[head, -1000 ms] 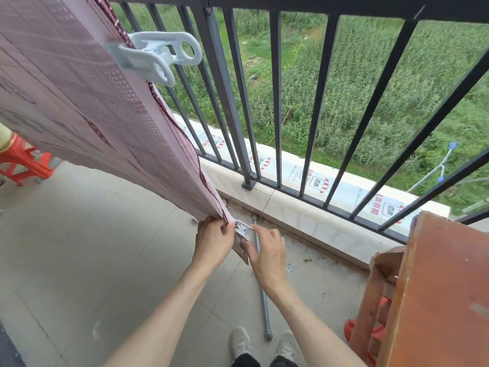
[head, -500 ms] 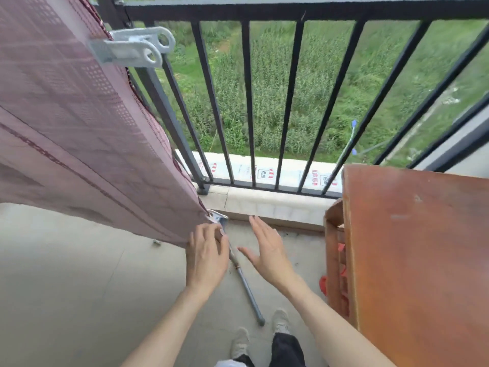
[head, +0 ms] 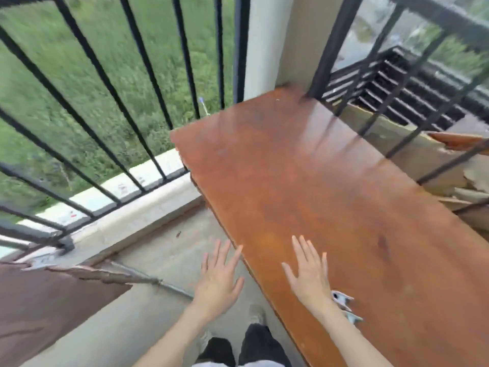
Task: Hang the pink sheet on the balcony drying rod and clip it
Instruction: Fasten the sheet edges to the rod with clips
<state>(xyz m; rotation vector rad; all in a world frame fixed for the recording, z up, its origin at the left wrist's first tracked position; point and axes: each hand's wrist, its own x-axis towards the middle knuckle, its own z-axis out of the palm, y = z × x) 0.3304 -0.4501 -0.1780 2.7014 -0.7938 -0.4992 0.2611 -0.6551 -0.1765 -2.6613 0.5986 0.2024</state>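
Observation:
The pink sheet [head: 47, 300] hangs at the lower left, only its lower corner in view, with a white clip [head: 39, 260] on its top edge there. My left hand [head: 221, 280] is open, fingers spread, over the floor beside the table edge and holds nothing. My right hand [head: 308, 276] is open above the brown wooden table [head: 330, 194]. Just behind my right wrist, white clips [head: 342, 305] lie on the table. The drying rod is out of view.
Black balcony railing [head: 105, 107] runs along the left and far side above a low concrete curb [head: 137, 218]. A grey metal pole [head: 169, 286] lies on the floor. A second railing [head: 412, 83] and torn cardboard [head: 455, 154] stand behind the table.
Both hands let go of the sheet's lower corner and its clip. My view swung right to the table, and both open hands moved toward it.

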